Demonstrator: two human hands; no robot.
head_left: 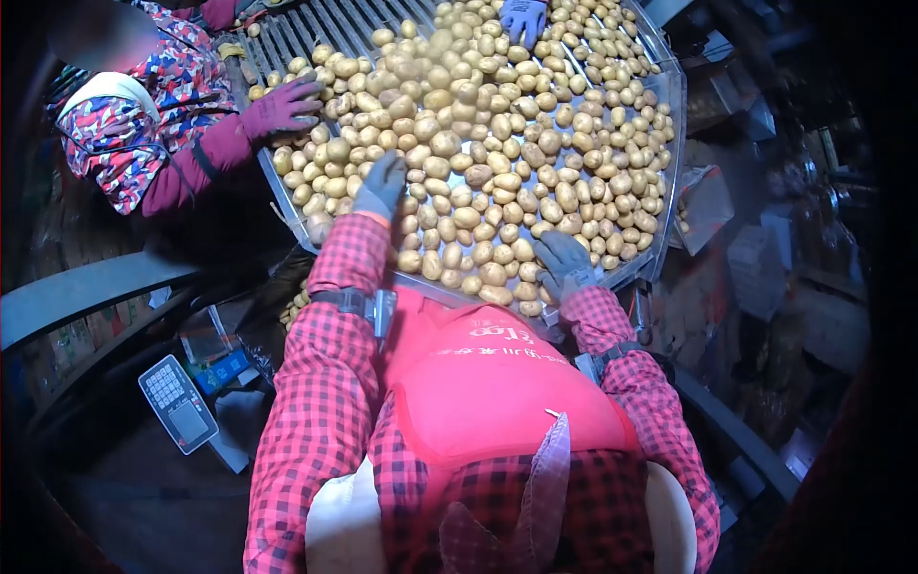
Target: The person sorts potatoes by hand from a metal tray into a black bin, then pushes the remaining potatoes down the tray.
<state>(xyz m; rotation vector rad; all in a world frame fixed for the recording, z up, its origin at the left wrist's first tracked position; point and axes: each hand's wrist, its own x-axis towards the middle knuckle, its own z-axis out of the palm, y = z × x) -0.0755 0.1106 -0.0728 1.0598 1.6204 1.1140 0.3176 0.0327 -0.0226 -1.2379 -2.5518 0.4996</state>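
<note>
Many pale yellow potatoes [449, 206] cover a metal sorting table in front of me. My left hand [382, 184], in a grey glove, reaches in among them at the left with its fingers stretched out. Potatoes lie on both sides of its fingertips, and I see none gripped. Near the table's front right edge, my right hand [564, 260], also gloved in grey, rests against the potatoes with its fingers apart. The underside of each hand is hidden.
The table's rim [678, 163] runs along the right, with metal slats [311, 29] at the back left. A co-worker's maroon glove [283, 105] is on the potatoes at left, another person's purple glove [524, 19] at the far side. A keypad device [179, 404] stands lower left.
</note>
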